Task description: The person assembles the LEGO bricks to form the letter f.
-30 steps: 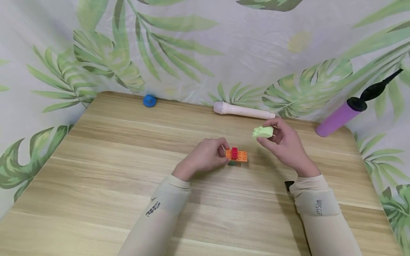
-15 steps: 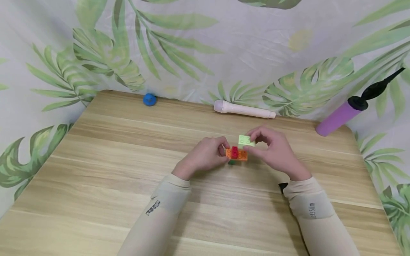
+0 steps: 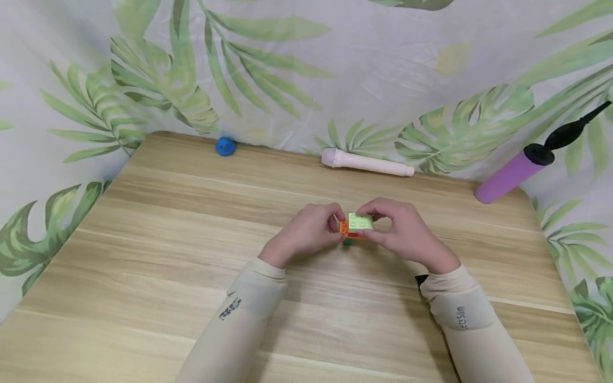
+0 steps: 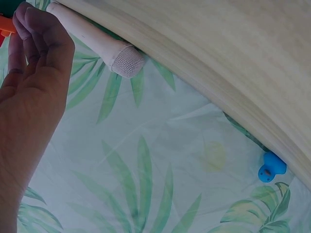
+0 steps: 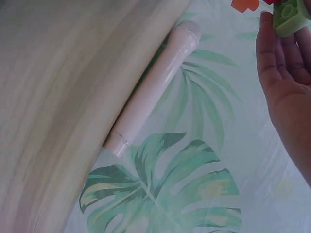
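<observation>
My left hand [image 3: 311, 229] pinches the left end of an orange building brick [image 3: 344, 228], which has a green brick [image 3: 347, 241] under it. Between the thumb and fingers of my right hand [image 3: 404, 226] is a pale green building brick [image 3: 359, 221], held over the orange one with its studs up. It covers most of the red brick on top of the orange brick; a bit of red [image 5: 270, 2] shows in the right wrist view. From the head view I cannot tell whether the pale green brick is pressed down on the red one.
A pale pink microphone [image 3: 366, 162] lies along the table's back edge. A small blue duck [image 3: 225, 146] sits at the back left. The purple hand pump [image 3: 510, 175] with a black nozzle leans at the back right. Leaf-patterned cloth hangs behind the wooden table [image 3: 167, 239].
My right hand has moved left and down, bringing the pale green brick from beside the orange brick to over the red one. My left hand has kept its grip in place.
</observation>
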Demonstrator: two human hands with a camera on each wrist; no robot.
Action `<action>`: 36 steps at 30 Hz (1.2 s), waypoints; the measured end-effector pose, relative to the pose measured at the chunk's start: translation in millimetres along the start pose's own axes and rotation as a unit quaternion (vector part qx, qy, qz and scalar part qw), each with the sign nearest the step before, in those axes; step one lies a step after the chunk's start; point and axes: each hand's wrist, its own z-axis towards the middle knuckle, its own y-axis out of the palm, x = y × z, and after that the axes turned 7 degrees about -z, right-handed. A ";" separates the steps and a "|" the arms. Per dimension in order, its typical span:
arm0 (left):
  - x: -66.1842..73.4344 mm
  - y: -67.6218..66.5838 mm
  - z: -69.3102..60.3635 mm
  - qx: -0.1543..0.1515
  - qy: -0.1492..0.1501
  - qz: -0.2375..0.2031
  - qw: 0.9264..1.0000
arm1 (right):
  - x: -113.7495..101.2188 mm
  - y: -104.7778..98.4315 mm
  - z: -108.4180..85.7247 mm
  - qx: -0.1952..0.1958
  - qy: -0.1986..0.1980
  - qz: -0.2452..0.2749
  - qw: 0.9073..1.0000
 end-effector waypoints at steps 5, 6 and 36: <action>1.6 -0.3 0.7 0.000 0.001 0.001 1.000 | 0.5 0.4 -0.2 0.004 -0.009 0.008 1.000; 1.8 -0.3 0.8 0.000 0.000 0.000 1.000 | 0.6 0.1 -0.3 0.003 -0.010 0.009 1.000; 2.9 -0.9 0.1 -0.005 -0.004 -0.002 1.000 | 2.9 -1.6 1.2 -0.004 -0.028 -0.022 0.999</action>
